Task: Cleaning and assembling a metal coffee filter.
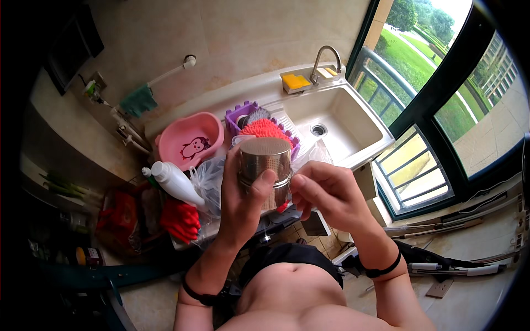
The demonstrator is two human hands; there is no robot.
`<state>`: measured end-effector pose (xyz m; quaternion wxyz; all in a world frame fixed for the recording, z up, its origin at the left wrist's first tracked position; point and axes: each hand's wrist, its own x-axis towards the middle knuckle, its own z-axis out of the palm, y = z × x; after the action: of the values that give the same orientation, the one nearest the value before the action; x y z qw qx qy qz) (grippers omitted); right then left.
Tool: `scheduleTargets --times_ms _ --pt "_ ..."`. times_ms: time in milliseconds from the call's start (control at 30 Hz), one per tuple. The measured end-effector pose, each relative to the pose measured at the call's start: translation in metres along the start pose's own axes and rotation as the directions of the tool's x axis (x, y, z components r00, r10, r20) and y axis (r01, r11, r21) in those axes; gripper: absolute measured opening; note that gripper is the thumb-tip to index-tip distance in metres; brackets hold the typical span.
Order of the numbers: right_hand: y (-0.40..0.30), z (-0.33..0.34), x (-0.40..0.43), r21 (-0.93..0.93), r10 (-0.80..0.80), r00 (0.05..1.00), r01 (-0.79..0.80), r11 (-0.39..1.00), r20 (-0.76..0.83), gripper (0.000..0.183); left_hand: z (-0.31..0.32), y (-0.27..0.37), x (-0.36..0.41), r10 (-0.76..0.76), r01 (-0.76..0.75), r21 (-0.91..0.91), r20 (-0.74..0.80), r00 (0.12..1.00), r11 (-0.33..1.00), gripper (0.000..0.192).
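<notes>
My left hand (pixel 244 207) grips a finely perforated metal cylinder (pixel 265 161), its thumb across the front and its fingers around the left side. The cylinder is held in front of my body, with its flat perforated end facing up. A metal rim runs around its middle. My right hand (pixel 331 194) is at the cylinder's right side, fingers curled, with thumb and index finger drawn together at that rim. Whether those fingertips pinch a small part of it is hidden. Behind the cylinder stands a purple plastic basket (pixel 238 112) holding a red chenille cloth (pixel 265 129) and a grey scouring pad (pixel 257 115).
To the right is a white sink (pixel 352 111) with a curved metal faucet (pixel 327 49) and yellow sponges (pixel 296 81). A pink basin (pixel 190 136), a white bottle (pixel 176 180), clear plastic bags (pixel 211 178) and a red cloth (pixel 180 219) sit to the left. A window (pixel 414 62) borders the sink.
</notes>
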<state>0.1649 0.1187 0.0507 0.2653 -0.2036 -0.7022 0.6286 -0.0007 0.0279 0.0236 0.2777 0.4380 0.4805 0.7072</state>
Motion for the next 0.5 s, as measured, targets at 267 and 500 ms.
scheduleTargets --times_ms 267,500 --pt "-0.002 -0.005 0.004 -0.048 -0.192 0.977 0.188 0.981 -0.098 0.013 0.001 -0.004 0.0 -0.031 0.036 -0.09 0.05 0.998 0.995 0.05" --pt "-0.01 0.0 0.002 -0.054 -0.109 0.991 0.105 0.993 -0.083 0.005 0.001 -0.003 -0.003 -0.046 0.056 -0.095 0.107 0.993 0.994 0.065"
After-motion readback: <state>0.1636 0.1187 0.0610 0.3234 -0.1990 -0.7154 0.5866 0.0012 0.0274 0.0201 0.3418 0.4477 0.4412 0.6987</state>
